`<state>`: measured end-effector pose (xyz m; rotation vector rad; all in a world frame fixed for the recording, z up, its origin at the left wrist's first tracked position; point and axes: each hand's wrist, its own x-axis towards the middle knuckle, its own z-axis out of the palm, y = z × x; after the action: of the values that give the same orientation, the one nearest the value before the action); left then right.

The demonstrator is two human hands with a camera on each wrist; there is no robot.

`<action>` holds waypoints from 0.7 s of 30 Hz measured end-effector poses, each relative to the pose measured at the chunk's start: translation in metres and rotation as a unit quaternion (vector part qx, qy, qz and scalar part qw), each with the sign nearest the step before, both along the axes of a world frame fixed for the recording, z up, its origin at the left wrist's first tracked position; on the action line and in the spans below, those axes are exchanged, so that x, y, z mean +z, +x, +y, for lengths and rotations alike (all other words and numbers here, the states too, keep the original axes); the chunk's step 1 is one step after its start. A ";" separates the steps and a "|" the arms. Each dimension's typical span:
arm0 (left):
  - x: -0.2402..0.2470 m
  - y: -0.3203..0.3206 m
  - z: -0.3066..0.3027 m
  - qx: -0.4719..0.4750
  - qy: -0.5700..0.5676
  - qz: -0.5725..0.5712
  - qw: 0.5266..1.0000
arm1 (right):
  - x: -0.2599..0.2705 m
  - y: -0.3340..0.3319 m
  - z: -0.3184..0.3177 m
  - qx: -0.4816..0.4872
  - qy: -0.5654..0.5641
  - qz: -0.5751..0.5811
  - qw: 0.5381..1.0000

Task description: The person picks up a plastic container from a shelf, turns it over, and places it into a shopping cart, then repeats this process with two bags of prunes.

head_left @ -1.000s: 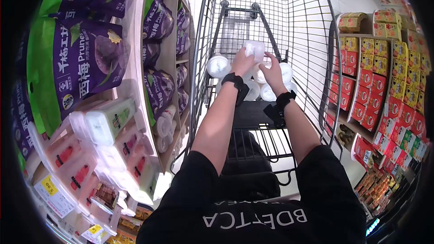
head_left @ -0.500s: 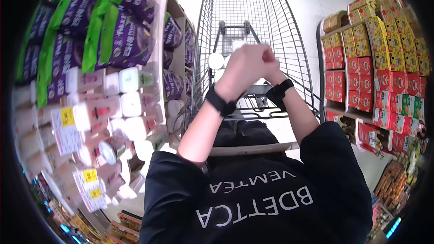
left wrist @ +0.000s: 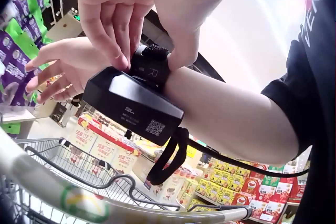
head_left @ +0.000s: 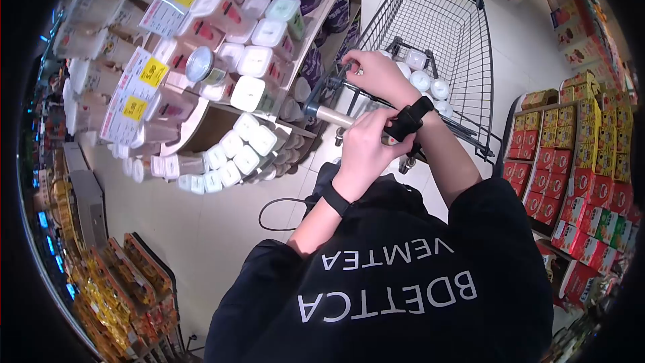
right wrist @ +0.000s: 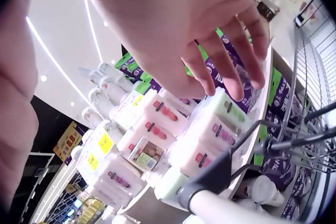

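Left grip (head_left: 366, 148) pinches the black strap (left wrist: 152, 68) of the wrist camera (left wrist: 134, 106), thumb and fingers clamped on it, and that camera sits on the person's right wrist (left wrist: 185, 90), near the cart handle (head_left: 334, 116). Right grip (head_left: 379, 75) has its fingers apart, loosely bent. Left to right stand pale tubs (head_left: 259, 62), a wire cart (head_left: 476, 1) holding white-lidded containers (head_left: 420, 81), and stacked yellow and red boxes (head_left: 598, 161).

Head view looks down from above; wrist views look across, close up; all share the right hand (head_left: 381, 78) and cart (head_left: 443, 30).
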<state>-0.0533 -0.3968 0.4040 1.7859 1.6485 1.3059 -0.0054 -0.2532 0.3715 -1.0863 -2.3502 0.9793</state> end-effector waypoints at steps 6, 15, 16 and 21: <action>-0.012 -0.061 -0.054 0.081 0.041 -0.046 0.995 | -0.005 -0.076 -0.054 0.119 0.283 -0.126 0.944; -0.032 -0.243 -0.168 0.152 0.055 0.021 0.987 | -0.003 -0.262 -0.165 0.243 0.220 -0.024 0.944; -0.036 -0.270 -0.183 0.142 0.047 0.000 0.989 | -0.009 -0.281 -0.176 0.259 0.221 -0.041 0.939; -0.085 -0.401 -0.244 0.343 -0.048 -0.057 0.936 | -0.026 -0.361 -0.216 0.285 0.261 -0.040 0.921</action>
<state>-0.4543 -0.6411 0.3190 1.0708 2.3260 1.5176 -0.3668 -0.4693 0.3460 -0.2399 -2.8235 0.4035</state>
